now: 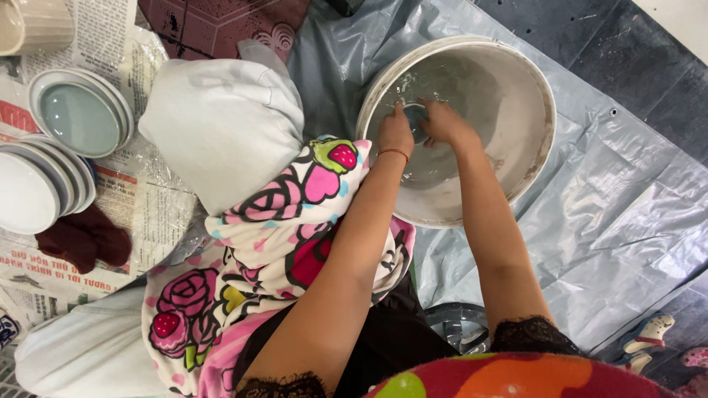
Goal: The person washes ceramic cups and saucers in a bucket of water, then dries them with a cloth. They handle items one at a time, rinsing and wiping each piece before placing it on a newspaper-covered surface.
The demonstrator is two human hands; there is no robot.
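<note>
1. Nearest the camera, a bright multicoloured garment (516, 376) and a flowered cloth (273, 243) over the lap were seen, with both bare forearms reaching out over them.
2. Both hands were sunk in a white bucket (531, 81) of grey liquid; the left hand (395, 133) and right hand (445, 122) were closed around a small round dish (417, 118), held between them near the bucket's far wall, partly under the liquid.
3. The step was judged to be dipping or rinsing the dish; next, a level lift clear of the rim was judged needful, with the grip kept firm on a wet piece.
4. Stacked plates (37, 184) and a blue-green bowl (77, 118) were set on newspaper (140, 206) at the left edge; a dark rag (85, 236) lay beside them.
5. A white bundle (221, 125) stood between bucket and plates, judged to crowd any carry leftwards over the grey sheet (627, 206).
</note>
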